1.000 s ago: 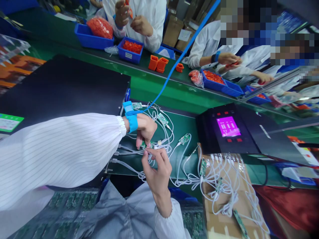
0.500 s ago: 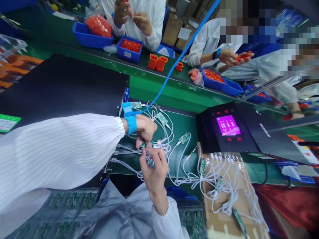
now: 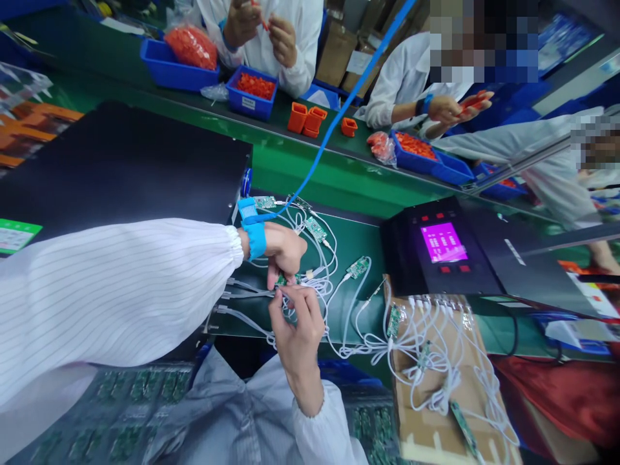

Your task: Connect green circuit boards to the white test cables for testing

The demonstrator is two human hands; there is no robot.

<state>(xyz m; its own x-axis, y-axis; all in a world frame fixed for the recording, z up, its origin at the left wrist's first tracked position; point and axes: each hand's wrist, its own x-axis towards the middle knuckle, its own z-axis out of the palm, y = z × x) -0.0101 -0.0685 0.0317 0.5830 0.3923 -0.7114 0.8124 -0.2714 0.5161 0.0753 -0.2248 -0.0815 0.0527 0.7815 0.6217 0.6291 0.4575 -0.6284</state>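
My left hand [image 3: 287, 250], with a blue wrist strap [image 3: 254, 237] above it, reaches in from the left and bends down over a small green circuit board [image 3: 289, 279]. Its fingers are closed on the board. From below, my right hand [image 3: 299, 323] meets the board's near edge with thumb and fingertips pinched together. What lies in that pinch is hidden; a white cable [image 3: 252, 294] from the left runs up to those fingertips. More white cables lie bunched just right of the board. Another circuit board [image 3: 314, 229] with a cable plugged in rests beyond my left hand.
A black box [image 3: 126, 168] stands at left, and a black tester with a lit purple screen [image 3: 443, 243] at right. Cables and boards cover a cardboard sheet [image 3: 411, 420]. A blue cord [image 3: 329, 132] crosses overhead. Across the bench, co-workers handle orange parts beside blue bins [image 3: 179, 77].
Both my hands stay at the circuit board, with only a slight shift of the fingers. Across the bench, a co-worker's hands have moved a little apart around an orange part.
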